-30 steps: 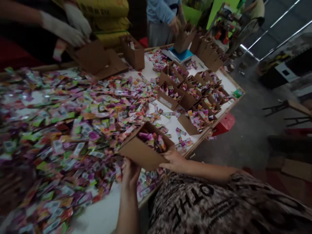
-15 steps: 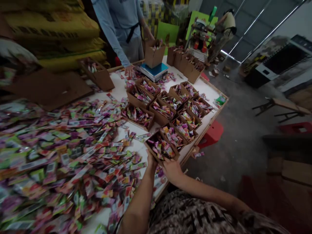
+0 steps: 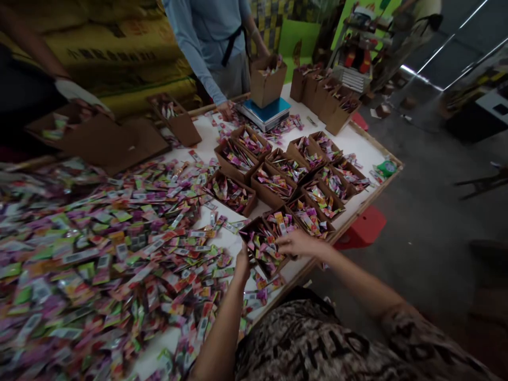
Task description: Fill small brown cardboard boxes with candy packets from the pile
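Observation:
Closest to me is a cardboard box full of small colourful packets, standing on the table at the near end of a group of similar boxes. My left hand grips this box by its left side, thumb up along the wall. Over its right edge reaches my right hand, fingers stretched out and apart at the packets, with nothing seen held in it. Another filled box sits directly behind, touching or nearly so. To the left spreads a large loose heap of packets.
Across the table, a person in a blue top has a hand on a filled box on a scale. At the left, a gloved hand is by another box. A red stool stands beside the table's right edge.
My right hand has left the near box's front wall and moved up over its right edge to the packets. My left hand stays on the left side. The view has shifted left.

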A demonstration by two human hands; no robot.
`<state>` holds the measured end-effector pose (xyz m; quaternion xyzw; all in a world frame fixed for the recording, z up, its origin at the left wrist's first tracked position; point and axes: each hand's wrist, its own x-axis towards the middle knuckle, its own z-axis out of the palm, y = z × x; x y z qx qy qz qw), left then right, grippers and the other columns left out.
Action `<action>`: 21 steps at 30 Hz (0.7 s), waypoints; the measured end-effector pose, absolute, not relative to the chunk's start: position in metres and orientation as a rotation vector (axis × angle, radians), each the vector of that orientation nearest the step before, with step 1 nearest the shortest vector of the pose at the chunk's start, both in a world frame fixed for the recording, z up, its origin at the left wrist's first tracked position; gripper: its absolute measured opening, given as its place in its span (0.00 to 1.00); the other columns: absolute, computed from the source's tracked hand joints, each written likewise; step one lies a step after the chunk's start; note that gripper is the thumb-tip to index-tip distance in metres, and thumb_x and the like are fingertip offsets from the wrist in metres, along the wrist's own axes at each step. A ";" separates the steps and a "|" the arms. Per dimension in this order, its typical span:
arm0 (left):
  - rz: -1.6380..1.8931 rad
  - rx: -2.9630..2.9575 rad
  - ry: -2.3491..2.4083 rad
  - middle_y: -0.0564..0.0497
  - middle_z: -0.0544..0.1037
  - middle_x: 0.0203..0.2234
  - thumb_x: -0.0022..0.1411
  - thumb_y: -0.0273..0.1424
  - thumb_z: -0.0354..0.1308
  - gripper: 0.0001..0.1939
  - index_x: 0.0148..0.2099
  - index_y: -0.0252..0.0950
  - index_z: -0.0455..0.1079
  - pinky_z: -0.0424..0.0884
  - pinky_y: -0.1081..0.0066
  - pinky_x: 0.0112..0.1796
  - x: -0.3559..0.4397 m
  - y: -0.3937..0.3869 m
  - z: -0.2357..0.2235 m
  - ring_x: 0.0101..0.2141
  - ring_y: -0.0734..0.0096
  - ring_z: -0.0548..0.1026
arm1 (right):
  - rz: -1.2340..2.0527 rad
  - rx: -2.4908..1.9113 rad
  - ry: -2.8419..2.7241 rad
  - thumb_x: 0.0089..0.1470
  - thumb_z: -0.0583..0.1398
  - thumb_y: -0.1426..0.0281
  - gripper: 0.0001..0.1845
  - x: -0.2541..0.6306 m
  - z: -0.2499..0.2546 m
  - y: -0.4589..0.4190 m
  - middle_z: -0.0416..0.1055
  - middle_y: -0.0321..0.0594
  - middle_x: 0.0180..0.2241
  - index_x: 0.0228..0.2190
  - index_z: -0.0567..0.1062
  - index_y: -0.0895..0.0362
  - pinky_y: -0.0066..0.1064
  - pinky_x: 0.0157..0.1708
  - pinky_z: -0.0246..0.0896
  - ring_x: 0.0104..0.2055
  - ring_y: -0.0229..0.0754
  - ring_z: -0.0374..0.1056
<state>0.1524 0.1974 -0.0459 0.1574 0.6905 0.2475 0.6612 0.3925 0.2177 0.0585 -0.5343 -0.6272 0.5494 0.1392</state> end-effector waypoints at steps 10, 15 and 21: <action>0.630 0.680 1.720 0.42 0.65 0.66 0.55 0.45 0.61 0.40 0.68 0.44 0.58 0.49 0.64 0.68 0.196 0.141 -0.023 0.71 0.57 0.52 | 0.538 -2.425 -1.581 0.55 0.67 0.72 0.26 0.516 0.024 0.492 0.73 0.64 0.49 0.53 0.70 0.68 0.48 0.57 0.59 0.55 0.57 0.69; 0.415 0.725 1.754 0.34 0.68 0.64 0.60 0.50 0.52 0.46 0.73 0.31 0.48 0.56 0.61 0.65 0.188 0.134 -0.041 0.68 0.53 0.60 | 0.353 -2.587 -1.754 0.65 0.59 0.68 0.16 0.554 0.002 0.484 0.75 0.61 0.46 0.50 0.72 0.65 0.42 0.51 0.62 0.52 0.56 0.71; 0.345 0.820 1.808 0.30 0.64 0.66 0.65 0.56 0.44 0.49 0.73 0.22 0.45 0.55 0.67 0.65 0.189 0.122 -0.037 0.69 0.56 0.58 | 0.280 -2.692 -1.722 0.65 0.59 0.68 0.16 0.591 0.002 0.527 0.75 0.61 0.47 0.50 0.73 0.65 0.41 0.48 0.63 0.51 0.56 0.72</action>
